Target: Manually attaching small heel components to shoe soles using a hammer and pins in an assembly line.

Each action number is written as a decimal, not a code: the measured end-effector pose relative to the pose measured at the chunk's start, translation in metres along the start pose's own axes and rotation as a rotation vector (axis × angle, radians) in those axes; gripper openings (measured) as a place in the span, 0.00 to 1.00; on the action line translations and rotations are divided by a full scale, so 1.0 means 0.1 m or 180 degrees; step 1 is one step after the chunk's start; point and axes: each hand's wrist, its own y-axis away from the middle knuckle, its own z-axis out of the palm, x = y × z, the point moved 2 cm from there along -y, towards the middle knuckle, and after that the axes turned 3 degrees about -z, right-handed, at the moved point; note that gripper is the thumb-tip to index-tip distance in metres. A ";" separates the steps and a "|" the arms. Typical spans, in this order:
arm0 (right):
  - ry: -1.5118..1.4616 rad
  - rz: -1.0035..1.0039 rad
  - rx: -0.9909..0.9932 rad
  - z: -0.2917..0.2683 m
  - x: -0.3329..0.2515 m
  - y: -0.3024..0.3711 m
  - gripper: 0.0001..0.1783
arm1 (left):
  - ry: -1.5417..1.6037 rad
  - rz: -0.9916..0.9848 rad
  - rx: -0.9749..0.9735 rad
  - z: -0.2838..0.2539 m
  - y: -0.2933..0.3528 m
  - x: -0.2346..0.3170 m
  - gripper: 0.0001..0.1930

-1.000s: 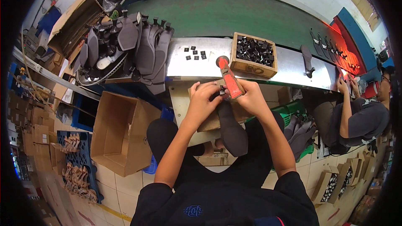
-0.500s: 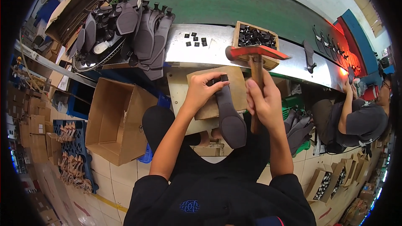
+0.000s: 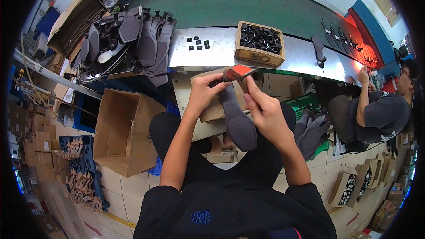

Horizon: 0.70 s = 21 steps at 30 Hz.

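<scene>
No wording can be made out — only a blue looping emblem (image 3: 201, 217) stitched on the wearer's black shirt (image 3: 234, 201), a dark mark (image 3: 263, 58) too indistinct to read on the wooden box (image 3: 244, 54), and unreadable pale print (image 3: 388, 137) on a co-worker's dark shirt (image 3: 387, 117).

one head-worn fisheye looks down from close above the hands (image 3: 267, 110), facing the bench (image 3: 221, 56) beyond.

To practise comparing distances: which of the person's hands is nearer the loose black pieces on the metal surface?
Left. The left hand, holding the shoe, is on the person's side of the loose black pieces; the right hand, holding the hammer, is farther off, rightward.
</scene>
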 end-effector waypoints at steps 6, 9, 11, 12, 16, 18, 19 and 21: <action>0.0429 -0.0623 0.0263 -0.23 -0.15 0.01 0.26 | -0.1092 0.0395 -0.0036 0.04 0.10 -0.02 0.53; -0.0788 -0.0310 0.1021 -0.50 -0.58 0.24 0.22 | -0.1715 0.0445 -0.0294 0.08 0.16 0.12 0.67; -0.0103 -0.0399 0.0968 -0.42 -0.39 0.29 0.23 | -0.1922 0.0524 -0.0139 0.14 0.14 0.14 0.67; 0.0526 -0.0499 0.0877 -0.33 -0.25 0.30 0.24 | -0.1904 0.0506 -0.0145 0.14 0.12 0.09 0.67; 0.0142 -0.0019 0.0152 0.05 0.18 0.06 0.23 | -0.2008 0.0215 -0.0268 0.02 0.13 -0.03 0.68; 0.0189 -0.0255 0.0440 -0.20 -0.03 0.09 0.21 | -0.1998 0.0137 -0.0316 0.04 0.13 0.02 0.68; 0.0182 -0.0544 0.0730 -0.35 -0.20 0.11 0.20 | -0.2005 0.0230 -0.0287 0.04 0.11 0.04 0.68; -0.2705 0.0111 -0.0937 -0.78 -0.06 0.11 0.14 | -0.1954 0.0304 -0.0325 0.08 0.08 0.14 0.68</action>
